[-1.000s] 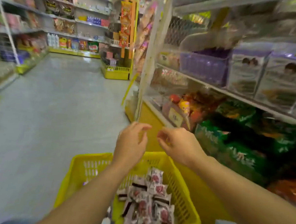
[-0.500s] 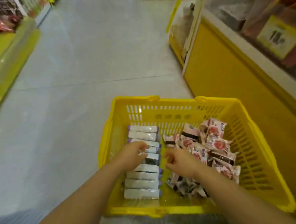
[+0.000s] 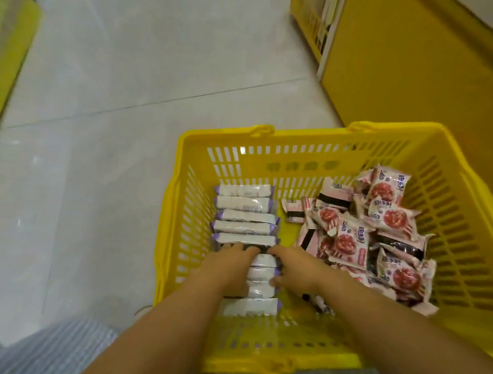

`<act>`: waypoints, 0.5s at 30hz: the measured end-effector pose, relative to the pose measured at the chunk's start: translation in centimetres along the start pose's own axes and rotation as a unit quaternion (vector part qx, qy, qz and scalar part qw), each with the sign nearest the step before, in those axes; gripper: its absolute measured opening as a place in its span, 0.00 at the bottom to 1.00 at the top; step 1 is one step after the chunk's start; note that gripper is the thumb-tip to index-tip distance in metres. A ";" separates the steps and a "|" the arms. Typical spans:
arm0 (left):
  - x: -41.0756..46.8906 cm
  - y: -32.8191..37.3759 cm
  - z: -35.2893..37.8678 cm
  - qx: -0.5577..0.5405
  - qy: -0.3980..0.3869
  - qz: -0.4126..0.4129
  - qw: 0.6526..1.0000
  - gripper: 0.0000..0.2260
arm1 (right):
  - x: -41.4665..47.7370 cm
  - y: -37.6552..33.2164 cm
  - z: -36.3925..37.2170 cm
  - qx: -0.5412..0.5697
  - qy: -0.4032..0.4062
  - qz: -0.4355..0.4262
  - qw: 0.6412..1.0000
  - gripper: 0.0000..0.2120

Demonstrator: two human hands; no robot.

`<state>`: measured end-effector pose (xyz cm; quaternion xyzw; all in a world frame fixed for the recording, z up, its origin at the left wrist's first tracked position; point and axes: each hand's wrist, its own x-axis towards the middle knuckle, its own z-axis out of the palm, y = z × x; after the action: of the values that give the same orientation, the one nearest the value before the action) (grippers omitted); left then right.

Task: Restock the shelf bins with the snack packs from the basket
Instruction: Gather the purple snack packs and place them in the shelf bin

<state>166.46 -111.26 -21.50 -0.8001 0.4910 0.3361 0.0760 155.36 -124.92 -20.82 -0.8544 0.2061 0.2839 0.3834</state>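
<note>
The right hand [image 3: 295,269] has moved over to the white packs [image 3: 242,204] on the left side of the basket [image 3: 301,138]. It and the left hand [image 3: 228,263] now grip some of them

Both bare forearms are slanting forward and down, sitting close together at the wrists. The left hand [image 3: 231,263] is lying palm down, fingers curling over the white packs [image 3: 242,204]. The right hand [image 3: 296,267] is facing it, fingertips nearly touching the left's, thumb hooking the packs' side.

Yellow basket [image 3: 273,156], pink packs [image 3: 349,240]
</note>
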 end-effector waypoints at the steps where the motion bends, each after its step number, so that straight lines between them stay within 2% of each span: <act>1: 0.0 0.0 0.1 0.004 -0.010 0.004 1.000 0.36 | -0.2 -0.1 0.2 0.001 -0.006 -0.001 1.000 0.29; 3: -0.2 -0.1 0.4 -0.001 -0.020 0.005 1.000 0.40 | -0.5 -0.3 0.8 0.005 -0.031 -0.003 1.000 0.37; 5: -0.3 -0.2 0.5 -0.019 -0.011 -0.001 1.000 0.40 | -0.8 -0.5 1.2 0.010 -0.039 0.005 0.999 0.40; 11: 0.3 -0.3 0.0 -0.072 0.009 -0.030 0.997 0.28 | -1.1 -0.2 0.5 0.038 0.034 0.025 0.998 0.25; 15: 0.5 -0.2 -0.4 -0.063 0.008 -0.024 0.998 0.25 | -1.3 0.2 -0.2 0.008 0.032 0.100 0.994 0.23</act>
<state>166.97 -111.66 -21.57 -0.8175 0.4504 0.3578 0.0290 154.33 -124.98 -19.97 -0.8349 0.3051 0.2923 0.3529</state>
